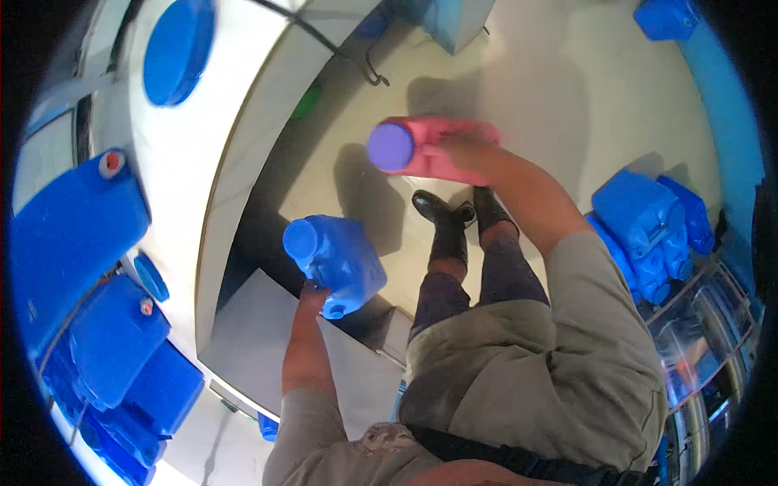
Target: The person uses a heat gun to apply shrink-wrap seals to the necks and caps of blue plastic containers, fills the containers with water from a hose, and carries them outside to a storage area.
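Observation:
By its handle, my left hand grips a blue plastic jerrycan with a wide round blue cap and a small spout cap. The jerrycan is held over the floor beside a counter. My right hand is around a pink plastic jug with a large purple cap. The jug is tilted on its side, its cap pointing left, above my black boots. Motion blurs the right hand, and its fingers are hard to make out.
A white counter curves along the left, with a round blue lid on it. Several blue jerrycans crowd the far left. More blue jerrycans lie on the floor at right, near a wire rack. A dark hooked rod hangs over the counter's edge.

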Demonstrator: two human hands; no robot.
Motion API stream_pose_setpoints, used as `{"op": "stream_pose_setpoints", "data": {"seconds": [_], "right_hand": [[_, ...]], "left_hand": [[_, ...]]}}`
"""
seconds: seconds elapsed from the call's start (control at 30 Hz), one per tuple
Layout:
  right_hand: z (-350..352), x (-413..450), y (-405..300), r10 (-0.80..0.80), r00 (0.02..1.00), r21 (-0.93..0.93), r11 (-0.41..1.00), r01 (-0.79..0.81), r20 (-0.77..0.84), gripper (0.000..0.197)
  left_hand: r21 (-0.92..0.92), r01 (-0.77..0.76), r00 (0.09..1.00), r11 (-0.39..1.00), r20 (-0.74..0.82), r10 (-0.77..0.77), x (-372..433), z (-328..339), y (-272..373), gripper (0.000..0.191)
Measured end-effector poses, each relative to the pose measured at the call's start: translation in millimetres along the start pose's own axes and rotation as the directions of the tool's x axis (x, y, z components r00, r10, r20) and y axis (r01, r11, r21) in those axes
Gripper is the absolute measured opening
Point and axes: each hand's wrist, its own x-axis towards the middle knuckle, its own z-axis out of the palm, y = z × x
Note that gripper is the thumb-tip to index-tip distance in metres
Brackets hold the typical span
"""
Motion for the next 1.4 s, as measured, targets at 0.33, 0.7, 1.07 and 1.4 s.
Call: {"op": "stream_pose_setpoints", "data": {"seconds": [0.33, 0.7, 1.07, 1.4], "right_hand": [[-36.8, 160.8, -35.4, 0.308, 0.838, 0.180, 0.951, -0.253, -0.451, 0.032], [-51.7, 140.9, 94.0, 0.298, 0.611, 0.422, 0.904, 0.065, -0.734, 0.065], [-36.0, 172.4, 111.9, 0.436, 0.540, 0.651, 0.694, 0.308, -0.720, 0.042], [-46.6, 179.6, 81.1, 0.432, 0.684, 0.377, 0.894, -0.241, -0.587, 0.061]], "left_hand": [[-0.454, 0.012, 1.000, 0.891, 0.028, 0.001, 63.9, -31.0, 251.6, 0.057], [-0.401, -0.593, 0.792, 0.699, -0.129, 0.597, 204.1, -69.8, 471.1, 0.059], [-0.698, -0.169, 0.928, 0.696, 0.125, 0.350, 185.5, -106.7, 548.4, 0.046], [-0.433, -0.400, 0.916, 0.807, -0.206, 0.344, 173.4, -72.3, 537.1, 0.079]]}}
